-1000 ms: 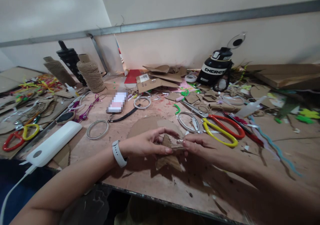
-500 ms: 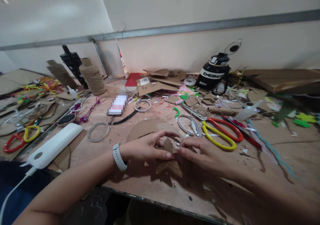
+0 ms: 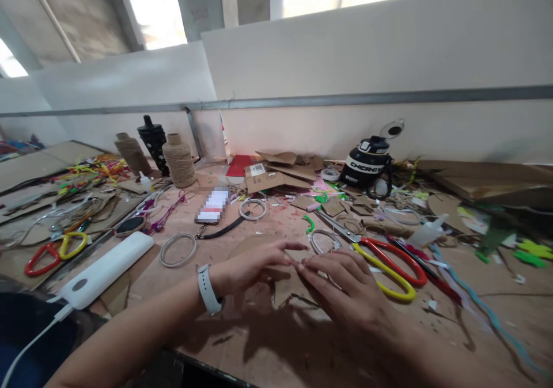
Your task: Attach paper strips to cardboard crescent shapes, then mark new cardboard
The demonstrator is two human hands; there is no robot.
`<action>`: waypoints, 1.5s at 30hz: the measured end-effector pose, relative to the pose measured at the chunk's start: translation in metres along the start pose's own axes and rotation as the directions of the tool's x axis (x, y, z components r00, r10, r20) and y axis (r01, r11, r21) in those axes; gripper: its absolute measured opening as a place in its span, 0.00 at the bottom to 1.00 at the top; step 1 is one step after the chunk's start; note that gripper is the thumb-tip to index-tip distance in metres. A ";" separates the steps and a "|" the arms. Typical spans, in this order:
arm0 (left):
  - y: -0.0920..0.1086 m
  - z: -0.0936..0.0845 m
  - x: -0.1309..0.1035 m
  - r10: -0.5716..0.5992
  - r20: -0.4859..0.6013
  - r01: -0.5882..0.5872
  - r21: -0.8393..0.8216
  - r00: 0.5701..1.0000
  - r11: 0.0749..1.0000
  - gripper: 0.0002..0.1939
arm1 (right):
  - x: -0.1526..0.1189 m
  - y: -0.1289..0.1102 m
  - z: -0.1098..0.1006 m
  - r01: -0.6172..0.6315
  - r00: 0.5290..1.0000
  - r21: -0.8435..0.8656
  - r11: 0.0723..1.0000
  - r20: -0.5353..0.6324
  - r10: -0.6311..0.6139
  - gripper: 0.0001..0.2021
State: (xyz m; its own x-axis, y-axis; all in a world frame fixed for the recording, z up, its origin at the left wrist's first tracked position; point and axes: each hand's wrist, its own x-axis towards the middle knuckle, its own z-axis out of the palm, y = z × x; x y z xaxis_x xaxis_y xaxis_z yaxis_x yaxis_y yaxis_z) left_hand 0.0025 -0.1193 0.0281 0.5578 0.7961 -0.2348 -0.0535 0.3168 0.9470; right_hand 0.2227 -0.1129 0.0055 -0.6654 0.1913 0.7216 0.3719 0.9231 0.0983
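My left hand [image 3: 254,267], with a pale watch strap on the wrist, reaches over a cut cardboard piece [image 3: 283,290] near the table's front edge. Its fingers are bent toward my right hand [image 3: 345,284], whose fingers lie close together, tips meeting near the left fingertips. What sits between the fingertips is too small to tell. Behind my hands lies a rounded cardboard piece [image 3: 248,244], partly covered. Scissors with red and yellow handles [image 3: 389,264] rest just right of my right hand, and a tape ring [image 3: 324,241] is behind it.
A white device with a cable [image 3: 108,267], a tape roll [image 3: 178,250] and a phone [image 3: 212,205] lie to the left. Twine spools [image 3: 179,160] and a black bottle [image 3: 366,163] stand behind. A glue bottle [image 3: 427,231] and cardboard scraps are at right.
The view has tilted up, showing windows above the panel. My right hand has turned more palm-down over the cardboard, and its fingers are straighter. The star-like cardboard shape is now more hidden.
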 end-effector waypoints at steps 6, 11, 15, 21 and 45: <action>0.026 -0.015 0.005 0.207 -0.191 -0.229 -0.101 0.960 0.968 0.35 | 0.047 0.021 -0.009 -0.505 0.849 0.425 0.751 0.085 0.522 0.09; 0.050 -0.026 0.027 0.375 -0.329 -0.381 0.047 0.867 0.923 0.24 | 0.080 0.046 0.009 -0.622 0.589 0.780 0.070 0.407 0.698 0.18; 0.066 -0.028 0.045 0.510 -0.236 -0.491 0.140 0.827 0.860 0.21 | 0.098 0.057 0.021 -0.581 0.532 0.814 -0.020 0.399 0.747 0.21; 0.076 -0.030 0.056 0.542 -0.318 -0.532 0.127 0.778 0.837 0.22 | 0.113 0.069 0.023 -0.602 0.553 0.797 0.050 0.371 0.746 0.24; 0.105 -0.046 0.020 0.487 -0.428 -0.643 -0.397 0.761 0.655 0.07 | 0.065 0.059 0.109 -0.672 0.663 0.735 -0.087 0.650 0.372 0.27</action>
State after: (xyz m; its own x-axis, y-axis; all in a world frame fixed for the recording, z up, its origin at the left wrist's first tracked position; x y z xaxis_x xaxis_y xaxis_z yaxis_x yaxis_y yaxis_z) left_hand -0.0302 -0.0467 0.1131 0.0437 0.9811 0.1886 -0.7221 -0.0994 0.6846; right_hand 0.1307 -0.0099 -0.0160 -0.7236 0.6867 0.0691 -0.0606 0.0365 -0.9975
